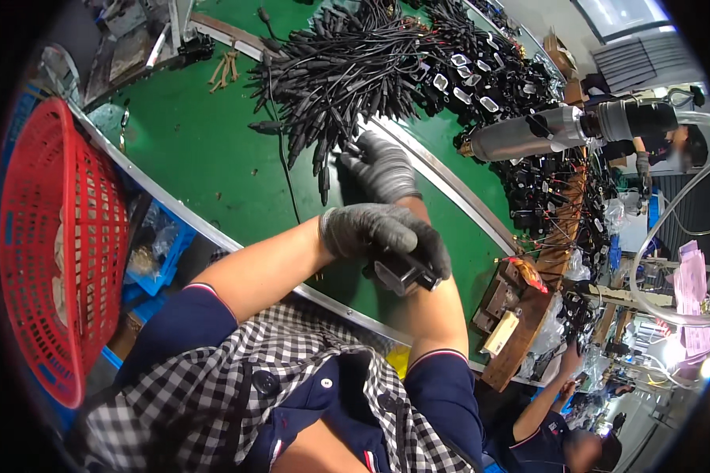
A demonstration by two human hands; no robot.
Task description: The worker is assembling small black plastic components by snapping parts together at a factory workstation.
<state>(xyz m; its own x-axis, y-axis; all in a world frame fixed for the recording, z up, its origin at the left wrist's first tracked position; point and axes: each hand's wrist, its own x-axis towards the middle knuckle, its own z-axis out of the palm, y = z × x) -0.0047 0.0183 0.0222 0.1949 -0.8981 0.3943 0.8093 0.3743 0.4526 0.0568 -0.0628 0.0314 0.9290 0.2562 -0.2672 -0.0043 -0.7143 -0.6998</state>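
While the green bench is filling the middle of the view, a big heap of black cables is lying across it at twelve o'clock. A red basket is standing off its edge at nine o'clock. The right hand, gloved grey, is reaching to the heap's near edge, its grip spread over the cable ends. The left hand, also gloved, is crossing in front at centre, its grip pinching a small black connector block, just above the bench edge.
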